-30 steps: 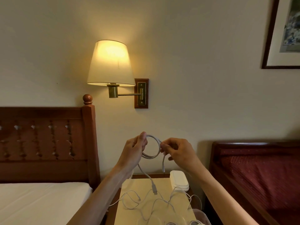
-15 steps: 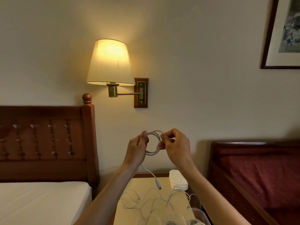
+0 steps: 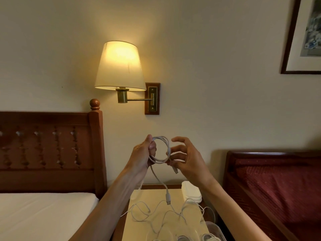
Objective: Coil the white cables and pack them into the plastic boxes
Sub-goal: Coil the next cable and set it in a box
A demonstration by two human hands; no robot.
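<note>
Nearest the camera, at the bottom edge, clear plastic boxes [image 3: 214,231] sat on the front of the pale surface [image 3: 132,228], and what looked like coiled cables lay inside them, though the frame cut them off too low to be sure. Just behind the boxes, loose white cables [image 3: 152,213] sprawled in tangled waves across the surface. A white adapter [image 3: 191,192] rested at the back right corner of the surface.

Above the surface, both hands were raised with one cable coil [image 3: 160,149] between them. The left hand [image 3: 143,156] was closed around the left side of the coil, thumb on top. The right hand [image 3: 185,160] was mostly spread, fingers fanned, with only its lower fingertips pinching the coil's right side. One tail dropped from the coil, and its plug [image 3: 168,200] hung just over the tangle on the surface; a shorter end [image 3: 175,170] poked out beside the right hand.

The risks looked plain. With so light a pinch on the right, the loops could spring apart and the coil fall slack. The hanging plug could catch in the loose cables below and drag them, or pull the coil out of shape.

Farther back, a lit lamp [image 3: 119,65] hung on the wall above the surface.
</note>
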